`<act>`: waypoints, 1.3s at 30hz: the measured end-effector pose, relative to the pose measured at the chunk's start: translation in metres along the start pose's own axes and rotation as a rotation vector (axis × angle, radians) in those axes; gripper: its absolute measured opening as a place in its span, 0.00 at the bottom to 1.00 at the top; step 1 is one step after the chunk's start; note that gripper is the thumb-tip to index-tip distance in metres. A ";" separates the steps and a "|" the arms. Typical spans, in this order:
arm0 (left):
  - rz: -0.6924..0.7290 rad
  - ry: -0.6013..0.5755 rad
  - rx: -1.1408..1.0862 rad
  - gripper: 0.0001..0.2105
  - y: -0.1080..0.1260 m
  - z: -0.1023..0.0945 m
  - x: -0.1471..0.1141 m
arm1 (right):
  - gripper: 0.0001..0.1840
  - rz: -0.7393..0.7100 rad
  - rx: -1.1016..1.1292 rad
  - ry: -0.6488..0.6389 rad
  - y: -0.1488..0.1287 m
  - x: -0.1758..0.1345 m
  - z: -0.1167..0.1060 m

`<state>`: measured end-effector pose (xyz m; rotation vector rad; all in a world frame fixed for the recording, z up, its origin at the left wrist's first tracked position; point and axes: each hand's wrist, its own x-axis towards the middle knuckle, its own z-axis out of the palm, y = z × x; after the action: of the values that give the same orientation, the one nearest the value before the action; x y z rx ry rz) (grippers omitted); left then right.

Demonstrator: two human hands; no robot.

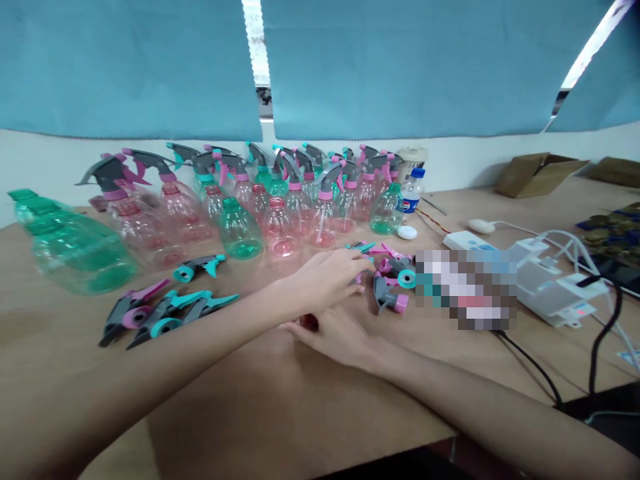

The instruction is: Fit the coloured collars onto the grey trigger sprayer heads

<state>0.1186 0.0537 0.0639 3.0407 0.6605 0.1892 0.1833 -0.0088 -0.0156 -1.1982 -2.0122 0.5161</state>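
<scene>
My left hand (327, 277) reaches over my right wrist area, its fingers apart and slightly bent at the edge of a pile of spray trigger heads (387, 293) in grey, pink and teal. Low on the table, my right hand (335, 333) is curled, and a dark reddish thing (310, 323) shows between thumb and palm; most of it is hidden. Left of my forearm lie more loose trigger heads (165, 317). Behind my hands stand a green bottle (241, 230) and a pink bottle (281, 228), both without heads.
Many pink and green bottles with trigger heads (300, 193) stand along the wall. Green bottles (80, 247) are at the far left. A Pepsi bottle (411, 200), a white power strip (530, 280) with cables, a phone-like blurred patch (465, 290) and a cardboard box (533, 175) are rightward.
</scene>
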 end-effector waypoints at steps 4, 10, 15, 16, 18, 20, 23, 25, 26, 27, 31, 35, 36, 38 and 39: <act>-0.057 -0.015 0.006 0.12 -0.017 -0.018 -0.035 | 0.08 -0.035 0.028 -0.041 -0.001 0.001 -0.003; -0.399 -0.029 -0.087 0.17 -0.061 -0.043 -0.116 | 0.10 -0.059 0.015 -0.055 -0.002 -0.002 -0.004; -0.599 0.006 -0.165 0.17 -0.076 -0.053 -0.180 | 0.10 -0.058 -0.013 -0.072 -0.004 -0.005 -0.003; -0.604 0.027 -0.169 0.16 -0.076 -0.053 -0.189 | 0.10 -0.055 -0.023 -0.076 -0.005 -0.005 -0.003; -0.578 0.041 -0.160 0.16 -0.076 -0.050 -0.205 | 0.10 -0.042 -0.040 -0.082 -0.005 -0.005 -0.003; -0.528 0.026 -0.143 0.15 -0.074 -0.044 -0.216 | 0.10 -0.023 -0.045 -0.086 -0.006 -0.005 -0.003; -0.434 -0.011 -0.142 0.15 -0.072 -0.026 -0.225 | 0.10 -0.001 -0.038 -0.093 -0.007 -0.004 -0.003; -0.388 -0.038 -0.146 0.16 -0.070 -0.013 -0.223 | 0.10 0.003 -0.035 -0.098 -0.009 -0.003 -0.003; -0.378 -0.040 -0.131 0.16 -0.069 -0.006 -0.220 | 0.11 0.003 -0.035 -0.098 -0.009 -0.003 -0.003; -0.377 -0.038 -0.141 0.15 -0.067 -0.001 -0.216 | 0.11 0.003 -0.036 -0.098 -0.010 -0.002 -0.004; -0.399 0.001 -0.226 0.16 -0.052 0.012 -0.189 | 0.11 0.011 -0.033 -0.095 -0.010 -0.001 -0.004; -0.374 0.142 -0.283 0.16 -0.031 0.027 -0.162 | 0.12 0.017 0.003 -0.070 -0.010 -0.002 -0.005; -0.366 0.186 -0.308 0.16 -0.026 0.032 -0.156 | 0.11 0.025 0.025 -0.056 -0.010 -0.003 -0.005; -0.349 0.290 -0.367 0.15 -0.016 0.039 -0.145 | 0.10 0.057 0.092 -0.014 -0.010 -0.004 -0.006; -0.348 0.338 -0.408 0.15 -0.012 0.042 -0.140 | 0.08 0.077 0.133 0.014 -0.010 -0.005 -0.006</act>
<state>-0.0078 0.0061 0.0056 2.4783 1.0100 0.7345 0.1836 -0.0180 -0.0072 -1.1975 -1.8944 0.6668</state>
